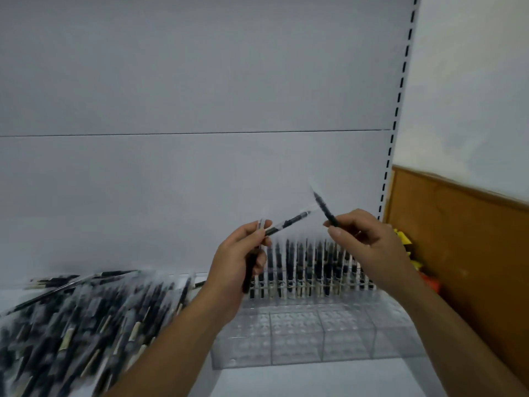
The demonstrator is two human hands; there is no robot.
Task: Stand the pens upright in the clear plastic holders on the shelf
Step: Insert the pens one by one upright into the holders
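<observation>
The right hand (363,236) pinches one pen (325,207), its length tilted up and leftward, above the clear holders (294,339), whose empty slots lie below, nearer than the full back row, while the left hand (243,253) grips spare pens (289,222).

Pen pile (71,325) blurred, edge-cropped
</observation>
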